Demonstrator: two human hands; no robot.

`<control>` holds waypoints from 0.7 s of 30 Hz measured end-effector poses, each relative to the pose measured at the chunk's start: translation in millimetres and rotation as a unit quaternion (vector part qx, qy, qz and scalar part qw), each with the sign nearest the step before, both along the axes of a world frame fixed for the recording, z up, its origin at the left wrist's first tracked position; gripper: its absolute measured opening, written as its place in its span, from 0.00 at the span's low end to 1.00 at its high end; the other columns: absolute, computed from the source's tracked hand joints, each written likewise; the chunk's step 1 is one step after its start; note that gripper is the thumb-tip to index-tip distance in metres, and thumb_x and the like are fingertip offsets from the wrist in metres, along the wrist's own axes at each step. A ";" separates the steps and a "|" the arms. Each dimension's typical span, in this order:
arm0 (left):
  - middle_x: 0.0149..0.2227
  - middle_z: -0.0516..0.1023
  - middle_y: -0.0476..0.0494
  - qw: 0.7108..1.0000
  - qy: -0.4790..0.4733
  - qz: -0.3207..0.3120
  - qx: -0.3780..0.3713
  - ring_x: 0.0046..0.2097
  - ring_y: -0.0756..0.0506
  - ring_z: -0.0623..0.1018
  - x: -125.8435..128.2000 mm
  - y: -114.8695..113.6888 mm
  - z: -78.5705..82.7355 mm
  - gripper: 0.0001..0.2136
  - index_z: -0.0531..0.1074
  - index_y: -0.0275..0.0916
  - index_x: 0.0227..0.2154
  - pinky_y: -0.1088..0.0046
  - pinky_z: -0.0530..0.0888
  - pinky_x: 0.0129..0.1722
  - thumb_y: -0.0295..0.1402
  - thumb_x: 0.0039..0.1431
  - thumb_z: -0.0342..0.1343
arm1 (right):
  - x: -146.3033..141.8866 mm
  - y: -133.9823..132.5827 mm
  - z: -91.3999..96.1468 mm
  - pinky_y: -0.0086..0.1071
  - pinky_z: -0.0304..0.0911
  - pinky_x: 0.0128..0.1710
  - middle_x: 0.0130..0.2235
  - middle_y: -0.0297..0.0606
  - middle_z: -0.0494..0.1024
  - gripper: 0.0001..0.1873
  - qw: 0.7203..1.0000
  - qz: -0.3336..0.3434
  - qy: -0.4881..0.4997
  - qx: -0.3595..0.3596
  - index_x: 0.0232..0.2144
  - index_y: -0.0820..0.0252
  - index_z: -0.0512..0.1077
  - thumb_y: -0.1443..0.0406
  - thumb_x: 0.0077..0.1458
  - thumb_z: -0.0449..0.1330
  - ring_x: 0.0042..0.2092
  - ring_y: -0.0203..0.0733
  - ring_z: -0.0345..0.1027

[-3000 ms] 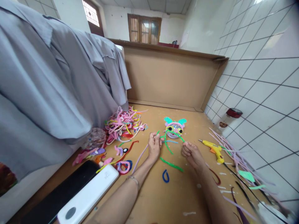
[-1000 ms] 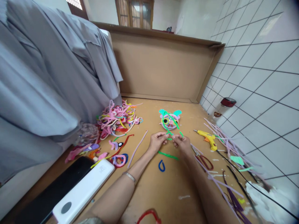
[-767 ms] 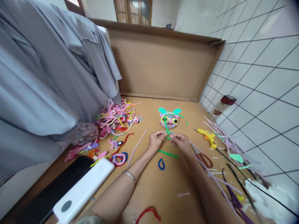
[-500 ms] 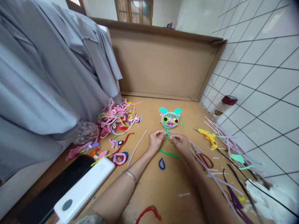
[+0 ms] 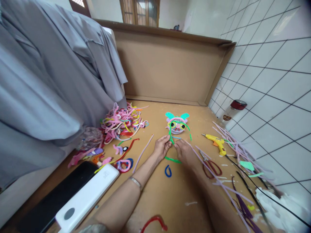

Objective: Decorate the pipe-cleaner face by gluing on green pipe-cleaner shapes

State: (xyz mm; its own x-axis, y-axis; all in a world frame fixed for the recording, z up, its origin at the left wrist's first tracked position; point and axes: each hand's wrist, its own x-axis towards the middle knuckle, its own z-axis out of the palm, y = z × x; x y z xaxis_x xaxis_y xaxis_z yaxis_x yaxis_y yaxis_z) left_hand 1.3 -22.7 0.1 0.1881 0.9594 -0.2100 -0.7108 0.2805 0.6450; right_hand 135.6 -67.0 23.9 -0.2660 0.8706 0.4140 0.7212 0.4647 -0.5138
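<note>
Since three seconds ago, both hands have come close together, and the green pipe cleaner (image 5: 170, 132) between them now bends over in a narrower arch. Its left side is fuzzy and bright, running down to the left hand (image 5: 162, 147), whose thumb and forefinger pinch it low down; its free end droops on the right, in front of the animal face (image 5: 178, 126), crossing its yellow-ringed eyes and pink band. The right hand (image 5: 185, 153) has its fingers curled at the stem's lower end; its own back hides whether they grip.

Leftmost hangs grey cloth (image 5: 60, 74), above a black slab (image 5: 58, 197) and a white device (image 5: 89, 194). Next comes a tangled pile of pink and yellow stems (image 5: 121, 124), then a lone lilac stem (image 5: 143, 152). Below the hands lie a short green piece (image 5: 173, 159), partly covered by the right hand, and a blue loop (image 5: 166, 171). Open scissors (image 5: 205, 158) rest beside the right forearm, with a yellow glue gun (image 5: 216, 142) beyond and lilac strips (image 5: 235, 145) along the tiled wall (image 5: 274, 81).
</note>
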 end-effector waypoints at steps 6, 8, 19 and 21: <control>0.22 0.73 0.48 0.996 -0.039 -0.075 0.014 0.23 0.56 0.72 -5.0 3.7 -1.2 0.06 0.72 0.30 0.25 0.85 0.71 0.24 0.24 0.48 0.65 | 4.4 3.2 -5.8 0.35 0.61 0.40 0.36 0.41 0.73 0.15 0.999 0.002 -0.048 0.018 0.34 0.57 0.69 0.66 0.64 0.42 0.38 0.43 0.66; 0.23 0.73 0.47 0.994 -0.047 -0.093 0.025 0.24 0.56 0.73 -6.8 4.5 -1.3 0.06 0.72 0.29 0.26 0.84 0.71 0.25 0.24 0.49 0.65 | 6.2 4.8 -9.4 0.35 0.61 0.40 0.36 0.41 0.73 0.15 0.999 -0.009 -0.048 0.015 0.34 0.57 0.68 0.66 0.64 0.42 0.38 0.43 0.66; 0.23 0.75 0.49 0.989 -0.016 -0.140 0.035 0.22 0.58 0.71 -6.9 -2.5 -0.3 0.16 0.78 0.28 0.30 0.84 0.70 0.27 0.28 0.36 0.73 | 3.2 3.1 1.6 0.32 0.59 0.36 0.31 0.35 0.73 0.15 0.993 0.015 0.071 -0.090 0.29 0.56 0.68 0.62 0.63 0.45 0.35 0.40 0.65; 0.21 0.73 0.51 0.993 -0.014 -0.111 0.029 0.21 0.59 0.69 -5.5 -2.8 1.3 0.15 0.77 0.29 0.28 0.84 0.69 0.25 0.29 0.35 0.73 | 2.2 3.1 1.9 0.30 0.56 0.33 0.28 0.33 0.70 0.15 0.990 0.010 0.082 -0.112 0.27 0.57 0.67 0.60 0.62 0.45 0.32 0.39 0.62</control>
State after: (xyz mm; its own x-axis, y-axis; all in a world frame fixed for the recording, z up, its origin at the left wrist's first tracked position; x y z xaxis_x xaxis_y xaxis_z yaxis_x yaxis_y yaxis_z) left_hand -4.2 -25.5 1.4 0.4011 0.9042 -0.1465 -0.6543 0.3948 0.6450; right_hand 137.8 -63.9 25.7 -0.2300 0.9405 0.2501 0.6107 0.3396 -0.7153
